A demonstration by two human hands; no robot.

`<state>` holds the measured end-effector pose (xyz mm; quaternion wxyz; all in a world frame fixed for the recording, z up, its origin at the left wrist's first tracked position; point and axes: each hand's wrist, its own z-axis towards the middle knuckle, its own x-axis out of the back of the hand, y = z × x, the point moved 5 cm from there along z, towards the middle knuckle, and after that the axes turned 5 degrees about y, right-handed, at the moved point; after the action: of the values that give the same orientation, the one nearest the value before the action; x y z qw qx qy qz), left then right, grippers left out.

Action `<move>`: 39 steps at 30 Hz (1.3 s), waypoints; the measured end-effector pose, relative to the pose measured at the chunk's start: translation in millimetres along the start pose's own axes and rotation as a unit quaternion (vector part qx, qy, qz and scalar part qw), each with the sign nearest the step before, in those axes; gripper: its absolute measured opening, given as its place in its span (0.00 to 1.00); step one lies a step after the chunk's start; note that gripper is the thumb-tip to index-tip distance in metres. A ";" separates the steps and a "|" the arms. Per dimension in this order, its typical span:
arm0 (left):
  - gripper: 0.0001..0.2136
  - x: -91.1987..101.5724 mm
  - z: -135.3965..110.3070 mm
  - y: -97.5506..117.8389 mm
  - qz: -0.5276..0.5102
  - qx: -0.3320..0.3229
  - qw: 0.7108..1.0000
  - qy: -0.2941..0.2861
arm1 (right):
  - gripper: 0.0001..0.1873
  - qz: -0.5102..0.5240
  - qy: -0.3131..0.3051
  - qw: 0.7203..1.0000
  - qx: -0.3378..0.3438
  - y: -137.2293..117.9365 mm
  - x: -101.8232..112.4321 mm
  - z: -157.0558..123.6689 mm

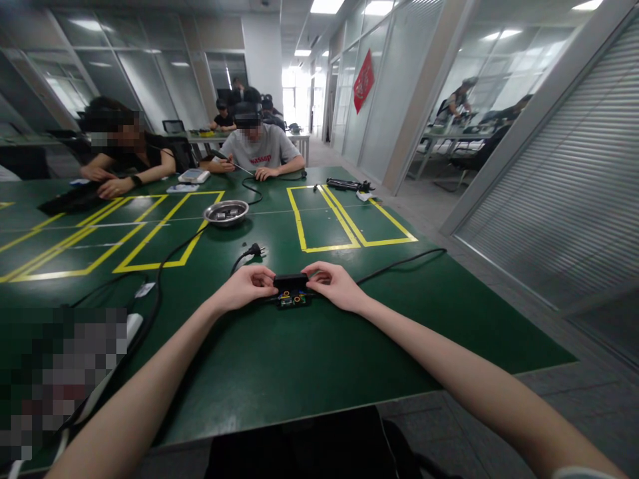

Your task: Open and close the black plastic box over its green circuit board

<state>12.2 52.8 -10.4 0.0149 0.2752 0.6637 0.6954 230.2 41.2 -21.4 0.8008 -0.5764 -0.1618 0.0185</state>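
Between my two hands is a black plastic cover (291,282), tilted up on edge. My left hand (249,287) pinches its left end, and my right hand (331,285) pinches its right end. Right below the cover, on the near side, lies an opened power adapter (293,301) with its circuit board and coils showing. Whether cover and adapter base touch is too small to tell. A black cable (399,263) runs off to the right from near my right hand. Beyond my left hand lies a black power plug (255,251) with its cord.
A metal bowl (226,213) with small metal parts stands at the middle left. Yellow tape outlines (330,249) mark the green table (349,359). A black tripod-like item (348,185) lies at the far edge. Two people sit across the table. Cables (158,286) and a pixelated area lie at left.
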 end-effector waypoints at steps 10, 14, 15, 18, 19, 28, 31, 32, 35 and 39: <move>0.19 1.1 -9.2 20.0 0.089 -0.035 0.992 -0.077 | 0.09 -0.064 -0.019 0.995 0.069 -12.4 0.9 -9.0; 0.21 -0.6 -10.5 20.5 0.102 -0.041 0.992 -0.069 | 0.09 -0.089 -0.024 0.989 0.112 -18.4 0.7 -13.3; 0.20 -1.0 -10.7 20.3 0.111 -0.043 0.991 -0.055 | 0.09 -0.096 -0.025 0.987 0.127 -20.6 0.8 -14.2; 0.21 -6.5 -13.0 20.2 0.129 -0.052 0.989 -0.049 | 0.11 -0.119 -0.025 0.980 0.159 -26.6 2.7 -16.4; 0.20 -8.7 -14.2 21.3 0.134 -0.062 0.988 -0.048 | 0.11 -0.127 -0.029 0.978 0.165 -28.2 3.3 -17.1; 0.13 -19.9 -24.3 31.8 0.246 -0.162 0.955 -0.008 | 0.13 -0.166 -0.089 0.975 0.121 -25.4 10.8 -20.6; 0.14 -21.7 -26.4 32.7 0.283 -0.177 0.943 -0.001 | 0.15 -0.184 -0.121 0.967 0.127 -26.9 11.7 -22.9; 0.14 -22.3 -26.9 32.8 0.290 -0.182 0.940 0.001 | 0.17 -0.189 -0.132 0.964 0.135 -28.0 11.2 -24.2; 0.14 -24.2 -27.6 31.8 0.302 -0.183 0.936 0.001 | 0.20 -0.194 -0.147 0.957 0.158 -30.1 7.5 -28.2; 0.15 -25.1 -27.5 29.1 0.307 -0.169 0.937 0.002 | 0.17 -0.201 -0.118 0.957 0.175 -26.6 1.7 -31.1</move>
<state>32.4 14.5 8.6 -0.1544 0.4572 0.4195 0.7688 236.3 4.1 -5.1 0.8515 -0.3765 -0.3620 -0.0465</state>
